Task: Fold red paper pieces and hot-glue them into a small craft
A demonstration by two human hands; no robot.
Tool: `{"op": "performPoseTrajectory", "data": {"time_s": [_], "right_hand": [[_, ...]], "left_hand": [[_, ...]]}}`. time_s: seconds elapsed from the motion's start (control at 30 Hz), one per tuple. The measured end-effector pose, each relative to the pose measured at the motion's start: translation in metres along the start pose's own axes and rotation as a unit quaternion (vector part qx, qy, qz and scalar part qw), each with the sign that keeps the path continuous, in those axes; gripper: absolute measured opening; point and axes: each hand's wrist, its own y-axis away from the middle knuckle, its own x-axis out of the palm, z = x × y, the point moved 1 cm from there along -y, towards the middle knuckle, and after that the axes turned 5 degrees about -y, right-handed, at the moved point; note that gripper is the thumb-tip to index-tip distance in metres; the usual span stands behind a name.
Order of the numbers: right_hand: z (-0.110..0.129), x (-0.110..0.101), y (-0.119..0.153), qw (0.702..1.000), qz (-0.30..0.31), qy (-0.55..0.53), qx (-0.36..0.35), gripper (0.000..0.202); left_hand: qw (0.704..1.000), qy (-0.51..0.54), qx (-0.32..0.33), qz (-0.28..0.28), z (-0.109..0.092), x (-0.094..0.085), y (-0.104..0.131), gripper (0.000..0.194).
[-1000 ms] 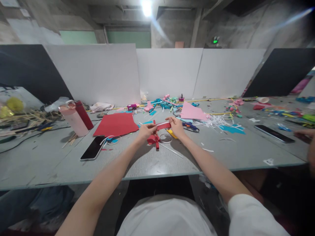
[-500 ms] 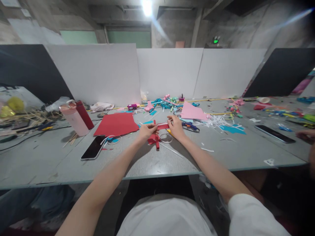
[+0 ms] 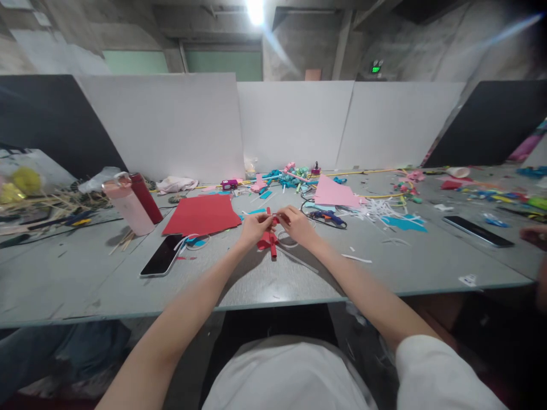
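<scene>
At the middle of the table, my left hand (image 3: pixel 255 229) is closed on a red paper piece (image 3: pixel 273 248), which has a rolled tube standing out toward the table's front edge. My right hand (image 3: pixel 296 223) pinches the same red paper from the right, its fingertips almost touching those of my left hand. The exact fold between the fingers is hidden. Beside my right hand lies a ring of white strip (image 3: pixel 287 241), partly covered by it. A blue glue gun (image 3: pixel 328 217) rests just beyond, to the right.
Red sheets (image 3: pixel 203 215), a phone (image 3: pixel 160 256) and a pink bottle (image 3: pixel 130 209) are on the left. Pink paper (image 3: pixel 335 192), white paper shreds (image 3: pixel 378 209) and another phone (image 3: pixel 477 231) lie to the right. Another person's hand (image 3: pixel 534 232) shows at the right edge.
My right hand has moved left to my left hand, and the red strip stretched between them is now mostly hidden. More of the glue gun shows.
</scene>
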Motion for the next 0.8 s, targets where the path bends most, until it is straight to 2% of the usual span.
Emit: {"op": "performPoseTrajectory", "data": {"time_s": [0.3, 0.8], "right_hand": [[-0.002, 0.0055, 0.0021, 1.0, 0.019, 0.005, -0.011, 0.022], [-0.0063, 0.0073, 0.0037, 1.0, 0.008, -0.001, -0.015, 0.023]], "left_hand": [[1.0, -0.015, 0.009, 0.001, -0.0001, 0.0005, 0.0011, 0.025], [0.996, -0.059, 0.059, 0.005, 0.0084, 0.0007, 0.0004, 0.026]]}}
